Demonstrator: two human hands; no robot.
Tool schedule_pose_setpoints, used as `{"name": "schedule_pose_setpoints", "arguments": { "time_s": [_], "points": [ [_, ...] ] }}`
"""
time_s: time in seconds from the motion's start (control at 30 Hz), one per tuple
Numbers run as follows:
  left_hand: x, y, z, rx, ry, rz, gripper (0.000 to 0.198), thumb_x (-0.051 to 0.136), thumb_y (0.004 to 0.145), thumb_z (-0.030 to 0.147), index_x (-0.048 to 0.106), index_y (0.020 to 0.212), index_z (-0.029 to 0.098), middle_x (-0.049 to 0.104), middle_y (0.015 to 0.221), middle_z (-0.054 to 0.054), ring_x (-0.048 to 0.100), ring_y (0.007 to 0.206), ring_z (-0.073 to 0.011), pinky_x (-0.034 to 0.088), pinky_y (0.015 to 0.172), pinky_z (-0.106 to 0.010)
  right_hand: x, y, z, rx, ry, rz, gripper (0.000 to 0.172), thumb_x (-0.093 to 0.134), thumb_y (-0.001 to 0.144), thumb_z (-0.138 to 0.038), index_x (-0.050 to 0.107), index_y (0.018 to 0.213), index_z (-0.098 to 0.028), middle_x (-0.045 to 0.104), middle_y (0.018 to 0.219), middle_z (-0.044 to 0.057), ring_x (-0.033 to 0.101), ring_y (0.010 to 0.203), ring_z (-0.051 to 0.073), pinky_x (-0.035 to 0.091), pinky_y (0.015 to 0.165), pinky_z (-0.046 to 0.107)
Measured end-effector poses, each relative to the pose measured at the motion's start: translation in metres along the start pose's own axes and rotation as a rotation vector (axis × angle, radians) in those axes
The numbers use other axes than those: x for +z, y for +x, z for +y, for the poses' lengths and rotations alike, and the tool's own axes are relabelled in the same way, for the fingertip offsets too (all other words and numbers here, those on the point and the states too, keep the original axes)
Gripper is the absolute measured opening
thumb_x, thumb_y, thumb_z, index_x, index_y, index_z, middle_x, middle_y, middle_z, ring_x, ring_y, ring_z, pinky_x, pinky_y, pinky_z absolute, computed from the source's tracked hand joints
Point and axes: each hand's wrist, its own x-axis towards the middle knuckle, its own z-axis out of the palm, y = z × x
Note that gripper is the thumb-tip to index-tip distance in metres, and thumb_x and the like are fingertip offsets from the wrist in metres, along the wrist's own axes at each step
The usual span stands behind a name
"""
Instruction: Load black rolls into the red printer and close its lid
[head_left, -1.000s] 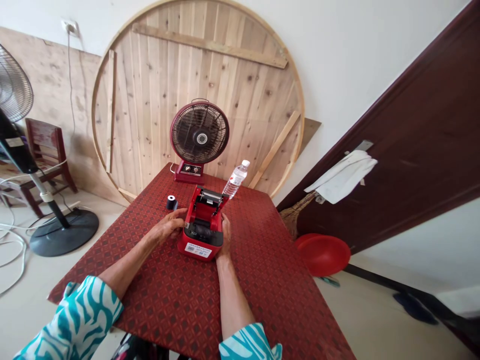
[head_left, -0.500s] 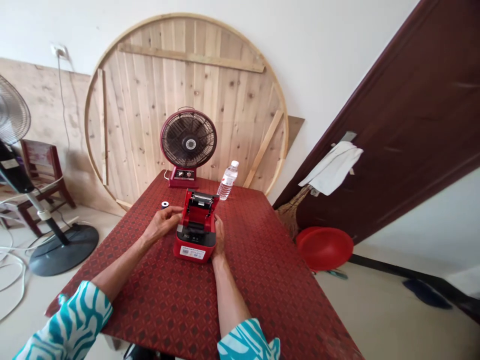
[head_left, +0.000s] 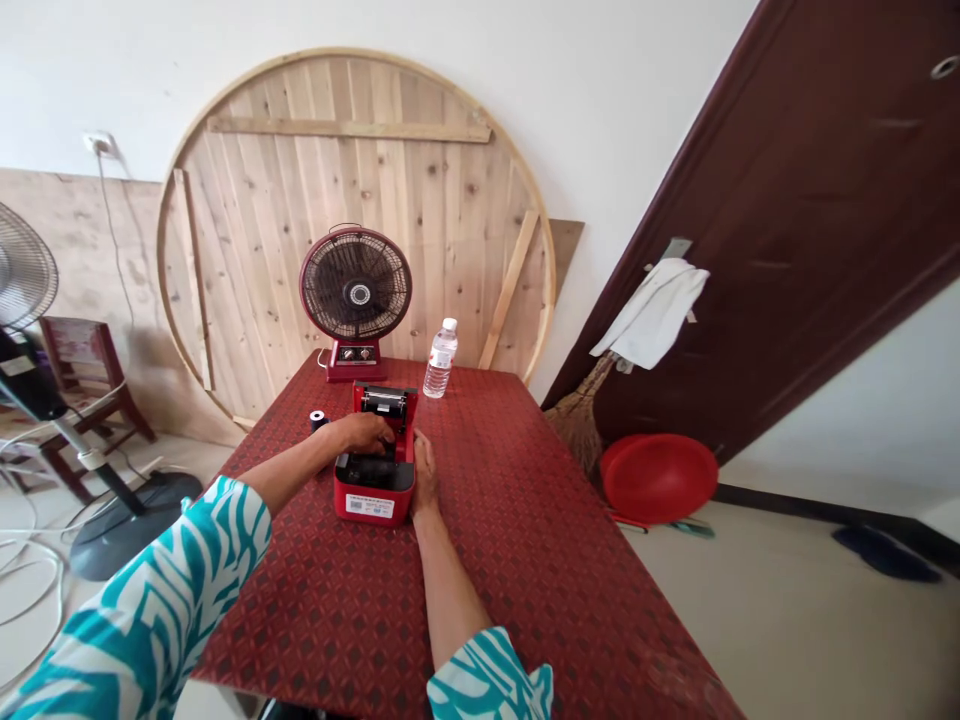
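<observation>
1. A red plastic printer (head_left: 375, 497) with a boxy shape is set near the far end of the table, its lid raised and a black roller exposed.
2. The left hand (head_left: 364, 433) is curled over the printer's open well, with the fingers dipped inside; whether anything is held cannot be told.
3. The right hand (head_left: 424, 476) is laid beside the printer, its fingers straight, close together and against the casing.
4. A small black roll (head_left: 318, 420) is stood just left of the printer. A clear plastic bottle (head_left: 441, 358) and a red fan (head_left: 356, 290) are placed beyond it.
5. The table is covered by a patterned red cloth (head_left: 517, 560).
6. A round plank tabletop (head_left: 442, 200) is leaned against the wall, and a red basin (head_left: 658, 478) is seen on the floor by a dark door (head_left: 795, 250).
</observation>
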Motion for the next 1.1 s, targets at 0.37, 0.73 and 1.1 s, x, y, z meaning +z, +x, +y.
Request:
{"name": "schedule_pose_setpoints", "arguments": {
  "time_s": [0.37, 0.73, 1.1],
  "points": [
    [-0.004, -0.017, 0.024, -0.117, 0.246, 0.085, 0.034, 0.066, 0.075, 0.021, 0.07, 0.108, 0.025, 0.073, 0.104, -0.01, 0.067, 0.098, -0.0307, 0.049, 0.076, -0.033, 0.001, 0.001, -0.003, 0.012, 0.039, 0.012, 0.05, 0.046, 0.083, -0.055, 0.062, 0.115, -0.02, 0.067, 0.121, 0.007, 0.06, 0.111, 0.021, 0.045, 0.093, 0.033],
    [-0.012, -0.069, -0.013, 0.043, -0.343, 0.598, 0.042, 0.06, 0.082, 0.033, 0.058, 0.123, 0.02, 0.072, 0.107, -0.006, 0.068, 0.093, -0.0201, 0.053, 0.083, -0.033, -0.001, -0.002, -0.006, -0.038, -0.011, -0.005, 0.046, 0.045, 0.086, -0.051, 0.063, 0.115, -0.021, 0.066, 0.122, 0.007, 0.058, 0.112, 0.02, 0.043, 0.095, 0.032],
    [0.048, -0.118, -0.096, -0.293, -0.951, 0.894, 0.05, 0.081, 0.052, 0.044, 0.057, 0.086, 0.017, 0.07, 0.078, -0.004, 0.068, 0.074, -0.021, 0.054, 0.073, -0.034, -0.002, -0.006, -0.011, -0.032, -0.053, -0.009, 0.047, 0.043, 0.087, -0.051, 0.061, 0.117, -0.02, 0.067, 0.119, 0.008, 0.059, 0.11, 0.02, 0.042, 0.095, 0.033]
  ]
}}
